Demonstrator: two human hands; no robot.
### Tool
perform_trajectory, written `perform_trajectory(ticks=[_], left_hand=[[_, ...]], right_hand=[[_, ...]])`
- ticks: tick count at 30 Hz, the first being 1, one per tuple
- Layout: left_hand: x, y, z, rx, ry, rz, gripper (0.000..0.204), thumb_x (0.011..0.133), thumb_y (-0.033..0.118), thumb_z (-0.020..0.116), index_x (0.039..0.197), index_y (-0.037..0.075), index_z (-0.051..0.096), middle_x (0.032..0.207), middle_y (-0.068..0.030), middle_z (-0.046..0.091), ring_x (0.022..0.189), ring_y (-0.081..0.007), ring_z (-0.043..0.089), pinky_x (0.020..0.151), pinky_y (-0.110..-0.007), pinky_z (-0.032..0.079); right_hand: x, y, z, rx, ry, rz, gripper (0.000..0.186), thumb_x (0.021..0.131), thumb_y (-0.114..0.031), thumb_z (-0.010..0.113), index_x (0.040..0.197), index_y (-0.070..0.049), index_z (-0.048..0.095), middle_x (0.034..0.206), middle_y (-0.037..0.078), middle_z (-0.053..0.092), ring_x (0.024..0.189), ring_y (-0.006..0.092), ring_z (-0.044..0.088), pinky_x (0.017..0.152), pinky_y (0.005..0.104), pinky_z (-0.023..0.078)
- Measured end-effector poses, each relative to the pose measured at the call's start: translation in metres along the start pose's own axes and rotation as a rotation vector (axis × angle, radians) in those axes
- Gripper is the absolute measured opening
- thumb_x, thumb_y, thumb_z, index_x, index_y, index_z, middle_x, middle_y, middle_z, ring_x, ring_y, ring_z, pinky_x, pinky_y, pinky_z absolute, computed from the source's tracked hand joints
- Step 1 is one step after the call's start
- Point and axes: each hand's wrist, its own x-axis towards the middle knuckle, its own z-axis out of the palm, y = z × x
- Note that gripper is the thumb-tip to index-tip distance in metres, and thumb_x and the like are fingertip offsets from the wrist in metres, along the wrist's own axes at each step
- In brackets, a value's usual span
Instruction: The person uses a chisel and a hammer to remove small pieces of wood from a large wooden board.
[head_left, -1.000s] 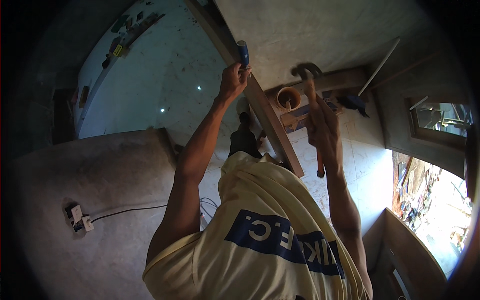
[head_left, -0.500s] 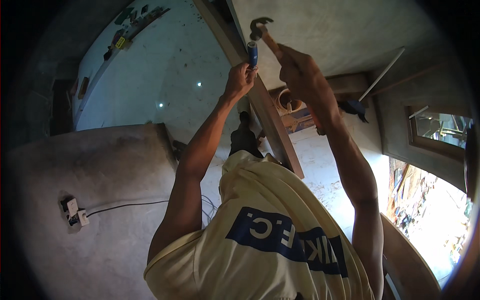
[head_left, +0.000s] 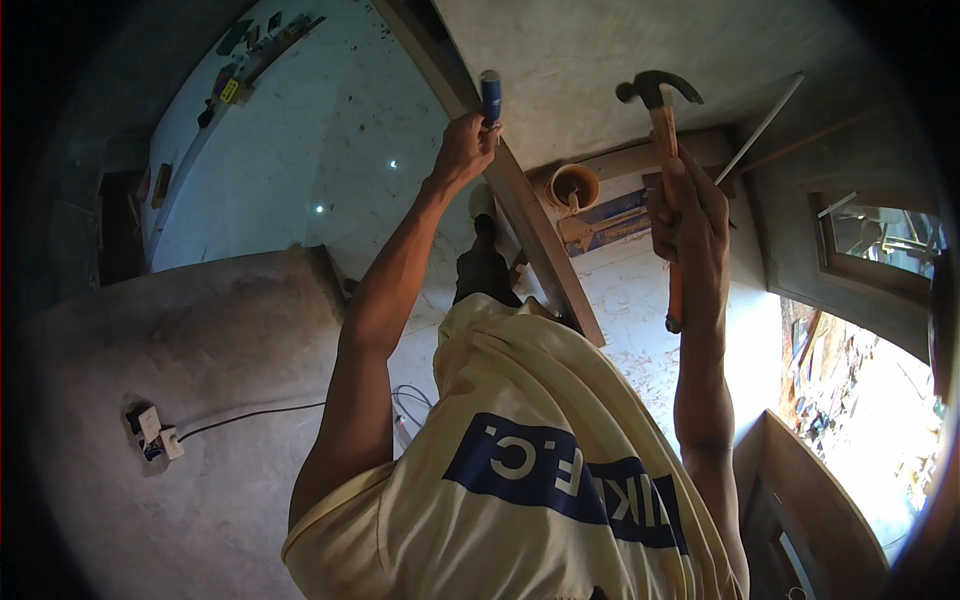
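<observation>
**A:** In the head view, what is each hand doing?

**B:** The left hand (head_left: 463, 150) is raised and wrapped tight around a blue-handled tool, likely a chisel (head_left: 490, 97). Only the blue handle shows above the fist; its working end is hidden, so I cannot tell exactly where it touches. The fist sits right against the edge of the long wooden frame board (head_left: 540, 235), which runs diagonally from the top of the picture down toward the person's shoulder.

**A:** And the other one?

**B:** The right hand (head_left: 690, 225) grips a claw hammer (head_left: 660, 95) by its wooden shaft, fingers fully curled round it. The dark metal head is up above the hand, to the right of the chisel and apart from it; the butt of the shaft sticks out below the fist.

**A:** What lies around them?

**B:** Between the two arms, past the board, stands a round orange-brown pot or bucket (head_left: 575, 185), and beside it some timber offcuts (head_left: 605, 222) on the pale floor. A thin light rod (head_left: 762, 128) leans behind the hammer. At far right there is a window frame (head_left: 870, 245). Lower left, a white socket block (head_left: 150, 432) sits on a grey slab with a dark cable (head_left: 250, 415) running from it. The person wears a pale yellow shirt (head_left: 520, 420) with a blue band.
</observation>
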Motion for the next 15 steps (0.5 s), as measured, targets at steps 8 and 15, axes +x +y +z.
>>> perform_trajectory(ticks=[8,15], left_hand=[[0.009,-0.003,-0.006,-0.101,0.121,0.061,0.013,0.091,0.011,0.068,0.099,0.002,0.062,0.080,-0.0098,0.069,0.069,-0.0191,0.069,0.060,-0.034,0.053],[0.015,-0.014,-0.002,-0.259,0.116,0.086,0.017,0.092,0.014,0.069,0.103,0.003,0.062,0.083,-0.0067,0.071,0.066,-0.0168,0.068,0.058,-0.030,0.053]], right_hand=[[-0.023,0.016,-0.016,0.102,0.133,0.077,0.041,0.105,-0.031,0.049,0.137,-0.006,0.055,0.066,-0.008,0.036,0.051,-0.0019,0.029,0.042,0.0176,0.020],[-0.028,0.030,-0.025,0.134,0.161,0.097,0.040,0.105,-0.029,0.048,0.138,-0.007,0.054,0.064,-0.008,0.036,0.047,-0.0017,0.028,0.040,0.0180,0.018]])
